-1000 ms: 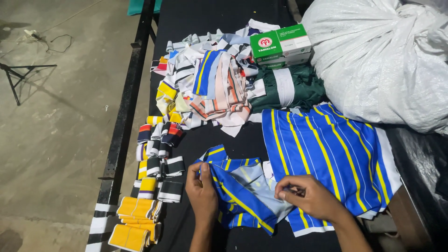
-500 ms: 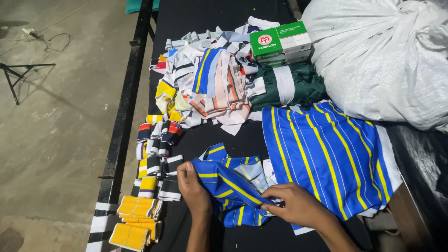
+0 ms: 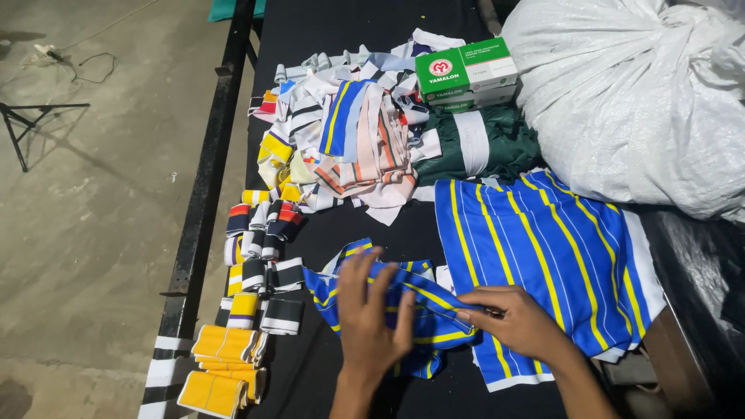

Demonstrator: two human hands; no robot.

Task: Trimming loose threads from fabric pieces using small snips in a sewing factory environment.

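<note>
Blue striped cloth piece (image 3: 388, 299) is lying on the black bench (image 3: 349, 225), near the front edge. The left hand (image 3: 371, 314) is pressing it flat with open fingers, while the right hand (image 3: 516, 318) is pinching its edge. Smoothing slowly and keeping the stripes lined up would probably be making the neatest fold.

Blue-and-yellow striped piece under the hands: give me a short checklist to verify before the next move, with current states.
1. Left hand flat on the small striped piece: ok.
2. Right hand pinching its edge: ok.
3. Piece lying flat, unwrinkled: not ok, it is folded and rumpled.
4. Large striped stack squared up: cannot tell, the near edge is partly hidden.
5. Folded collar strips apart from the hands: ok.
</note>
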